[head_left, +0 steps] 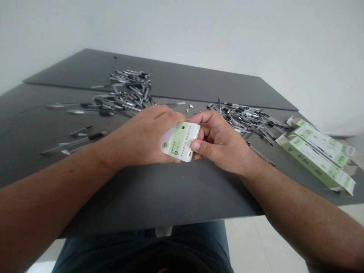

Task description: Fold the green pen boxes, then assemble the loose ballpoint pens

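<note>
A small green and white pen box (pixel 181 140) with printed lettering is held over the front of the table. My left hand (pixel 155 132) wraps round its left part and covers much of it. At the box's right end, the thumb and fingers of my right hand (pixel 217 140) pinch the edge. Whether anything is inside the box cannot be seen. Behind my left hand lies a heap of black and clear pens (pixel 125 94). Another pile of pens (pixel 241 117) spreads out beyond my right hand.
Two more green and white boxes (pixel 315 161) lie at the right with end flaps sticking out. A few loose pens (pixel 75 144) are near my left forearm. Small pale tips (pixel 191 106) lie between the heaps on the dark grey table (pixel 167 197). A white wall stands behind.
</note>
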A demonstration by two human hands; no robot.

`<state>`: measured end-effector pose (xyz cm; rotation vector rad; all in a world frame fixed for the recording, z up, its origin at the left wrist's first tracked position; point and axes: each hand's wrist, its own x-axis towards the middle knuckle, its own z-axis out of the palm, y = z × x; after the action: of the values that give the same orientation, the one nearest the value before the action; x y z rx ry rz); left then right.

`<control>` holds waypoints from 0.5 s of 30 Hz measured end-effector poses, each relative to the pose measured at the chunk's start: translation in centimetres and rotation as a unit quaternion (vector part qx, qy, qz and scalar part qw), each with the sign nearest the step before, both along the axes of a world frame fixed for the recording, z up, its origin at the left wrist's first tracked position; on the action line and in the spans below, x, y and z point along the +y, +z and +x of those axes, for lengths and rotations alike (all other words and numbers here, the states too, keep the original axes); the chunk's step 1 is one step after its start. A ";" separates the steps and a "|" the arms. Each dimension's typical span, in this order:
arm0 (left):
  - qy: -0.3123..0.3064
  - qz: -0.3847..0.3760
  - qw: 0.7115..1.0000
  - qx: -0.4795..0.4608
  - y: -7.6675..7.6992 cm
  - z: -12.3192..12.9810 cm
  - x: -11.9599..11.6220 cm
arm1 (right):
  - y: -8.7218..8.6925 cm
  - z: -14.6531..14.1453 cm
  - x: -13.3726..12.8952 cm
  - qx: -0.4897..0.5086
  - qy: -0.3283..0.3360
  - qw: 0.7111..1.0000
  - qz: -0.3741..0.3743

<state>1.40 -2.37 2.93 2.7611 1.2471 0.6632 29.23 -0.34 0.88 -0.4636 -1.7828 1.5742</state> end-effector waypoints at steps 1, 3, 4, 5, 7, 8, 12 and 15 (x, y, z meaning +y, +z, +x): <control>-0.004 0.000 1.000 0.000 0.1 0.1 -0.1 | 0.1 0.0 0.0 0.002 0.007 1.000 -0.006; -0.015 0.001 1.000 -0.008 0.1 0.1 -0.2 | 0.2 0.1 0.0 0.008 0.017 1.000 -0.015; -0.019 0.002 1.000 -0.015 0.0 0.0 -0.2 | 0.2 0.1 -0.1 0.009 0.019 1.000 -0.018; -0.025 0.004 0.999 -0.021 -0.1 0.0 -0.1 | 0.2 0.1 -0.1 0.011 0.019 1.000 -0.018; -0.043 0.009 0.999 -0.028 -0.4 -0.1 0.0 | 0.2 0.1 -0.1 0.013 0.018 1.000 -0.017; -0.052 0.012 0.998 -0.029 -0.5 -0.2 0.0 | 0.2 0.1 -0.1 0.015 0.016 1.000 -0.015; -0.076 0.034 0.996 -0.039 -0.9 -0.3 0.1 | 0.1 0.0 -0.1 0.016 0.009 1.000 -0.014; -0.077 0.031 0.996 -0.033 -0.6 -0.2 -0.3 | 0.2 0.1 -0.1 0.018 0.015 1.000 -0.019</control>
<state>1.16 -2.63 2.30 2.8233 1.0058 0.7851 29.34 -0.43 1.03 -0.4260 -1.7443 1.6288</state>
